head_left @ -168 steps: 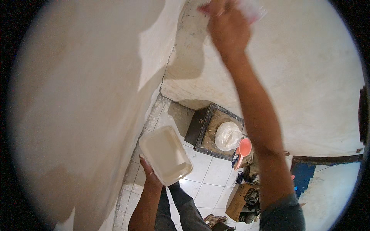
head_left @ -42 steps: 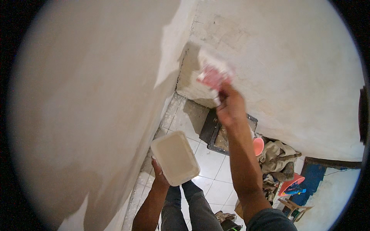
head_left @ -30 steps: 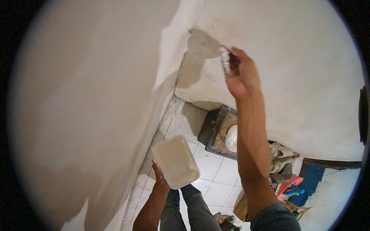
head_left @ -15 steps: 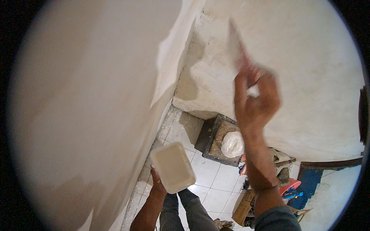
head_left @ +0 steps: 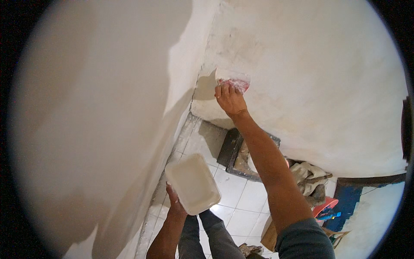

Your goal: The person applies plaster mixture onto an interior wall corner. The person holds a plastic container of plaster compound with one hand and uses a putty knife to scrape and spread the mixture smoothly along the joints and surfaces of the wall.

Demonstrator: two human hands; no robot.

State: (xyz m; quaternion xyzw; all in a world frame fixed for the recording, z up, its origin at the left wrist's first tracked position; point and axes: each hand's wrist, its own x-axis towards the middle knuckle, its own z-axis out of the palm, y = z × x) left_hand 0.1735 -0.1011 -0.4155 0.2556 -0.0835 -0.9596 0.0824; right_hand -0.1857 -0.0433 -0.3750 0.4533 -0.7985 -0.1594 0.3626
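My left hand (head_left: 176,202) grips the side of a cream rectangular tub (head_left: 192,183) with rounded corners, held low above the floor. A smooth pale layer shows inside it. My right arm reaches forward to the wall (head_left: 310,77). There my right hand (head_left: 230,98) is closed on a wide red putty scraper (head_left: 234,84) smeared with white, its blade against the wall near the corner. My fingers cover the scraper's lower part. Darker rough patches mark the wall above and left of the blade.
Beneath my right arm stands a dark-edged box or stool (head_left: 233,151). Cloths (head_left: 308,175), a red item (head_left: 324,206) and a cardboard box (head_left: 269,235) lie on the right. White tiles (head_left: 235,190) cover the floor. A second wall (head_left: 108,108) rises close on my left.
My right hand has swung forward and left, bringing the scraper from mid-air to the wall by the corner. The tub in my left hand has barely moved.
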